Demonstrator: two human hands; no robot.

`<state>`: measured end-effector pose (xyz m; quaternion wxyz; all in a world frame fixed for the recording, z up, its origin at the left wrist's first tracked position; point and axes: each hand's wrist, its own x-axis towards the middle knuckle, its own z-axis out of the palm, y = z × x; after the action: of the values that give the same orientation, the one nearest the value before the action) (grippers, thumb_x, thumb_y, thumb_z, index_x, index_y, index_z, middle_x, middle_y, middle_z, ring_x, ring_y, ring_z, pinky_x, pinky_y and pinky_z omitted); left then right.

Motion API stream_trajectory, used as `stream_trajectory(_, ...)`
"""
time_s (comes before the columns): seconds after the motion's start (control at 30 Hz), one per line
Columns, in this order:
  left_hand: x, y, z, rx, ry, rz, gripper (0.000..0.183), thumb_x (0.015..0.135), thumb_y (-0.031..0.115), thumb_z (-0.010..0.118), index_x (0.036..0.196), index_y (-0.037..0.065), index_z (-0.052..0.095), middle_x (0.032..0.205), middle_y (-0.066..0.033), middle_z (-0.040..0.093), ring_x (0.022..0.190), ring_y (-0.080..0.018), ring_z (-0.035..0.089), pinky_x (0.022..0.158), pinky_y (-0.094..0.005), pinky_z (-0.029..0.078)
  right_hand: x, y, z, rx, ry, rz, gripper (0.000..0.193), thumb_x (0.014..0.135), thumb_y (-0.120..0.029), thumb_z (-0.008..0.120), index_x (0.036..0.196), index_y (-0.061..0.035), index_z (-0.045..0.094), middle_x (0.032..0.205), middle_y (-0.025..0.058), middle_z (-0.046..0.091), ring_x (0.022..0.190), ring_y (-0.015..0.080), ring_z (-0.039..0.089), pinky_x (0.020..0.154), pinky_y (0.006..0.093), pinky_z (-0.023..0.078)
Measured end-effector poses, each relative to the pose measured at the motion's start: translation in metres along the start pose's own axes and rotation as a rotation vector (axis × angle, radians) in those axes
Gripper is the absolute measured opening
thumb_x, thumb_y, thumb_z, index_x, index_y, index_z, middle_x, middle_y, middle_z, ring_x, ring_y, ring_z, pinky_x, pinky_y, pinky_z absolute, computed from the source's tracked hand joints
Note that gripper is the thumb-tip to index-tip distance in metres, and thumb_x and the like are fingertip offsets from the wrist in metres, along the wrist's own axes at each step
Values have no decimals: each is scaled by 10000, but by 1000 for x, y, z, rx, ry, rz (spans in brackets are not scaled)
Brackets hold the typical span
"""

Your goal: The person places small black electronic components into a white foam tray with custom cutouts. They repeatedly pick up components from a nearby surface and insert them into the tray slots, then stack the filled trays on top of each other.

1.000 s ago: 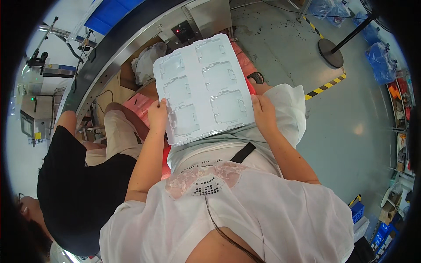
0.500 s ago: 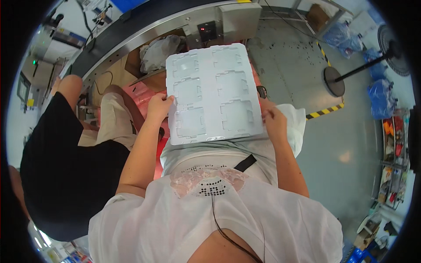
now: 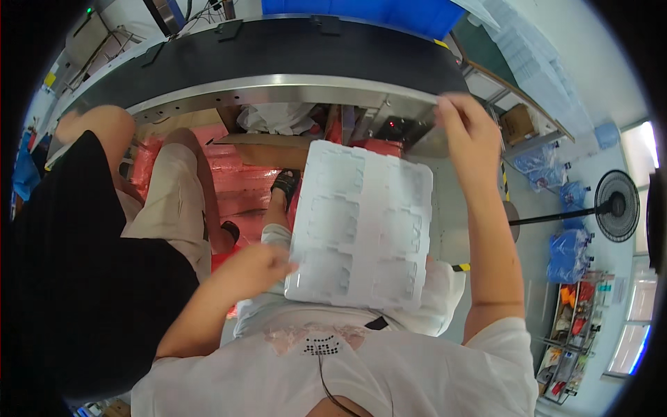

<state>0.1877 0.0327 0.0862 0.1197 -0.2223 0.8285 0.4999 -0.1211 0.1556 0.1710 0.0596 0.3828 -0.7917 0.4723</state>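
- Head view: the white tray (image 3: 365, 226) sits right around the middle of the frame, lying on the wearer's lap, leaning a bit clockwise. Six molded recesses, two columns of three.
- Left hand (image 3: 260, 270) is at the tray's lower left edge, fingers loosely bent. It's blurry, so I can't tell if they're touching the rim or just beside it.
- Right hand (image 3: 469, 128) is up in the upper right, well apart from the tray and next to the conveyor's (image 3: 299, 59) near edge. Fingers partly curled; can't tell if they're pinching anything.
- That conveyor is a black belt with a metal side, curving across the top of the frame, with a blue bin (image 3: 368, 10) behind it at top center.
- Under it there's a plastic bag (image 3: 278, 117) by an open carton (image 3: 278, 147), plus red sheeting (image 3: 240, 182) on the floor.
- Left side: a co-worker in a black top (image 3: 76, 278), knees toward the belt.
- Far right: a black fan (image 3: 617, 206), with a cluttered shelf (image 3: 571, 333) below it.
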Motion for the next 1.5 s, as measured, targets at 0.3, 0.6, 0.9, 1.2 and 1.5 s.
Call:
stream_trajectory(0.3,239,63,-191,750,1498,3,375,865,345,617,1016,2,628,932,-85,585,902,-200,532,763,-373,426,166,34,171,-952,-28,11,527,882,-498,493,1020,-18,663,1100,207,593,905,330,624,739,403,490)
stream_trajectory(0.6,291,43,-217,523,1272,-42,313,811,260,632,1004,13,635,1038,-173,629,996,-327,581,814,-458,440,114,28,106,48,96,52,168,779,-21,660,924,-20,575,746,64,609,624,146,595,532,253,460)
stream_trajectory(0.9,185,69,-99,15,578,522,321,880,278,634,1106,55,594,832,7,575,782,-92,532,713,-263,447,-19,92,5,213,-311,270,236,769,-23,689,1002,-38,655,706,-47,540,656,50,508,599,209,412)
stream_trajectory(1.2,226,-11,9,240,568,471,169,842,183,634,955,59,659,984,-93,616,944,-272,568,803,-373,445,-88,160,44,-23,-220,217,266,762,-61,681,1027,-45,668,922,62,601,802,183,565,704,294,458)
stream_trajectory(1.5,190,-4,54,503,770,280,609,764,495,667,1185,63,583,1353,-205,374,1281,-388,316,1018,-522,282,-178,115,56,-623,-122,-236,241,848,-156,599,1053,-41,647,1134,141,598,1018,327,551,908,509,392)
